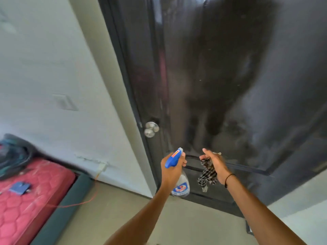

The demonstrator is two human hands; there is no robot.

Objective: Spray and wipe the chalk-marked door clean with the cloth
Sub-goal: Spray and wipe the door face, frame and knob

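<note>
A dark glossy door (221,71) fills the upper right, hazy with pale smears on its lower half. My left hand (170,171) grips a clear spray bottle (180,187) with a blue trigger head, its nozzle aimed at the door's lower panel. Just to the right, my right hand (215,165) holds a black-and-white checked cloth (207,175) that hangs bunched below my palm, with the forefinger raised. Both hands are a little short of the door surface.
A silver knob (151,129) sits on the door's left edge. A white wall (62,68) runs to the left. At lower left lies a red quilted mattress (30,197) on a dark frame, with a blue item and cables on it.
</note>
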